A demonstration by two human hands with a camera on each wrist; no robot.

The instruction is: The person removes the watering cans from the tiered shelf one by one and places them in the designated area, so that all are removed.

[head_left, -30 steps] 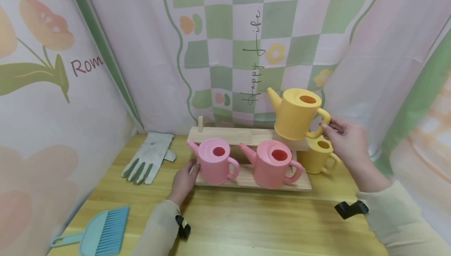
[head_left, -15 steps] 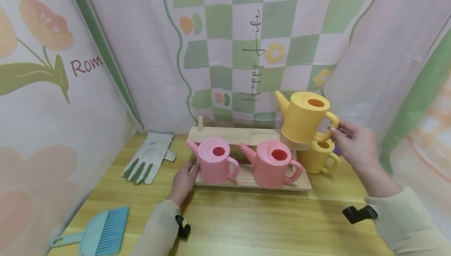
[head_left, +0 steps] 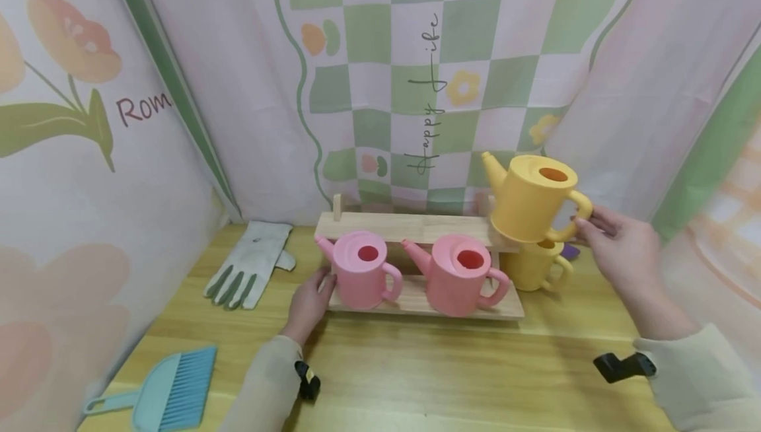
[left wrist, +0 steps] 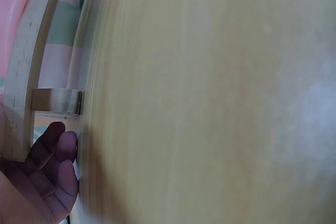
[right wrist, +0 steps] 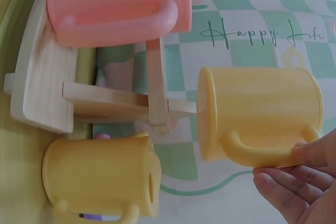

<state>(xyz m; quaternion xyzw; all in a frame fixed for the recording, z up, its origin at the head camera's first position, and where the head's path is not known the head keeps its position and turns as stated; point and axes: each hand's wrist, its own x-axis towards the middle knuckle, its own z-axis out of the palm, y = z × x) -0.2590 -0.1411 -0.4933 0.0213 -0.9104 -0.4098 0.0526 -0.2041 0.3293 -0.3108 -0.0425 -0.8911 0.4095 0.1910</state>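
My right hand [head_left: 624,257] pinches the handle of a yellow watering can [head_left: 529,201]. That can is held upright over the right end of the upper board, its spout toward the left. My left hand [head_left: 310,303] grips the left end of the lower board of a two-tier wooden shelf [head_left: 410,228]; in the left wrist view its fingers [left wrist: 65,177] curl under the board. On the lower board stand a pink watering can [head_left: 359,280] at left and a coral-pink watering can [head_left: 454,283] at right. A second yellow watering can [right wrist: 100,182] stands on the table, right of the shelf.
A grey-white work glove [head_left: 252,263] lies on the wooden table [head_left: 416,372] left of the shelf. A light blue hand brush [head_left: 172,389] lies at the front left. A small purple thing [head_left: 569,252] shows behind the standing yellow can. Printed curtains [head_left: 238,88] hang behind and at both sides.
My right hand has moved the raised yellow watering can to the right and slightly down, uncovering more of the upper board. My left hand and the two pink cans have stayed put.
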